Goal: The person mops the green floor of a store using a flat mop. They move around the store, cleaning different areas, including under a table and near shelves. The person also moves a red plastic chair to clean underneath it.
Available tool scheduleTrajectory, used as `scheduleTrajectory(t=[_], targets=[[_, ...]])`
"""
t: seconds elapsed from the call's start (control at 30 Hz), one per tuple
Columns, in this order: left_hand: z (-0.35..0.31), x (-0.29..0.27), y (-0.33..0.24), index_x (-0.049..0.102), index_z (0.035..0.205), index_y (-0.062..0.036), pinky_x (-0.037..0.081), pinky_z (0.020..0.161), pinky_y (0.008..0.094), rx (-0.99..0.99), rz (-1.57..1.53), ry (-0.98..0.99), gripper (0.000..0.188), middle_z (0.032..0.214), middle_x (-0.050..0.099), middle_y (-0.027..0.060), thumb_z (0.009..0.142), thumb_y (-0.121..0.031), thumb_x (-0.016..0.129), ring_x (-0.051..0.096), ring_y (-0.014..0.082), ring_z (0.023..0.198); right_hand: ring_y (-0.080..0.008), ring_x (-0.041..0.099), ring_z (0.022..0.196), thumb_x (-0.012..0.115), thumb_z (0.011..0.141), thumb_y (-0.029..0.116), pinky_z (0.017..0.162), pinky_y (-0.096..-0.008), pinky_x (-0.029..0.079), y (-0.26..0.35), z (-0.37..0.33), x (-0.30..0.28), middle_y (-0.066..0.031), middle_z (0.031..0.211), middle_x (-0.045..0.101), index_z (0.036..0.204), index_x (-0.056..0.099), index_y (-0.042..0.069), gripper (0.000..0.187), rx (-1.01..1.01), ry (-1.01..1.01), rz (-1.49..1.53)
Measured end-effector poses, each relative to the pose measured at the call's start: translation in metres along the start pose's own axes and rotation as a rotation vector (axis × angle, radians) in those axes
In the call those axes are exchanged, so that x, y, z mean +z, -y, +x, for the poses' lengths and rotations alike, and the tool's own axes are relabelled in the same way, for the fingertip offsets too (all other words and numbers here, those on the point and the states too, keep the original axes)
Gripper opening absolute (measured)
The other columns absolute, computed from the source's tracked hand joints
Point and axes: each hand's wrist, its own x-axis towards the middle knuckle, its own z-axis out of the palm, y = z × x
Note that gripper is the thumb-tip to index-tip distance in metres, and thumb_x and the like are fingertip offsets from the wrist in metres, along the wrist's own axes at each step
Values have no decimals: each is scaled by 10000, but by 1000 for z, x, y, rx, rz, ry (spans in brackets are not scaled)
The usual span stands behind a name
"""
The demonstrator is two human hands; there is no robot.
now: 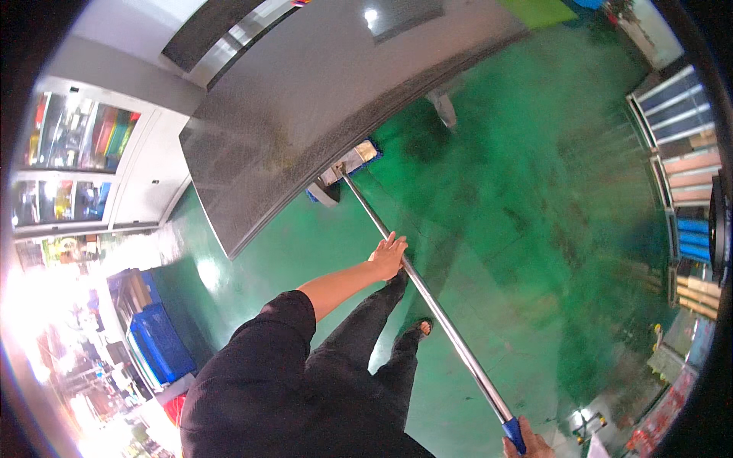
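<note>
A: Head view, looking straight down. The left hand [388, 256] reaches out on a nearly straight arm, and its grip is wrapped round the middle of the mop pole [427, 299].

B: And the right hand [527, 444]?

A: Low at the frame's bottom edge, grip pressed round the blue handle end [514, 432], fingers partly cut off.

B: Where's the mop itself?

A: The pole slants up and left, and the mop head [350, 169] lies on the green floor [534, 229], tucked right at the edge of the grey bench [305, 99].

B: Any room to move?

A: Wide open floor to the right, out to shelving [687, 206]. On the left, a blue crate [160, 343] sits near the legs.
</note>
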Motion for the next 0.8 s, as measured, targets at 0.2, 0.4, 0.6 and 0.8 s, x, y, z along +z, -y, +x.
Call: scheduleTrajectory(t=[0.2,0.4,0.6,0.8], targets=[[-12,-18,-3,169,1403,-107,191,1052,591,89,92,-86,742,1490,118,87,814,-228,603,81,319,1379,-305,544,527,688,767,320,479,-403,430,40,-30,-34,-93,660,547,1139,604,265,385,-5,-58,-25],[3,-5,-25,251,1368,-101,206,1052,578,20,11,-151,646,1453,219,68,829,-212,588,111,270,1380,-307,542,542,675,786,286,492,-405,423,54,-71,-14,-105,694,556,1180,582,284,405,10,-87,-109],[-38,56,-133,285,1345,-43,205,1059,560,195,60,-74,571,1452,216,107,873,-263,519,126,301,1375,-325,547,573,683,776,278,507,-408,415,24,-173,-28,-101,699,560,1207,560,303,449,226,-43,-210],[-110,116,-279,341,1314,-61,242,1048,538,438,-158,83,549,1405,299,120,856,-276,553,193,314,1352,-333,554,594,628,808,341,517,-425,435,28,-292,-56,-99,745,560,1230,534,297,434,459,23,-316]])
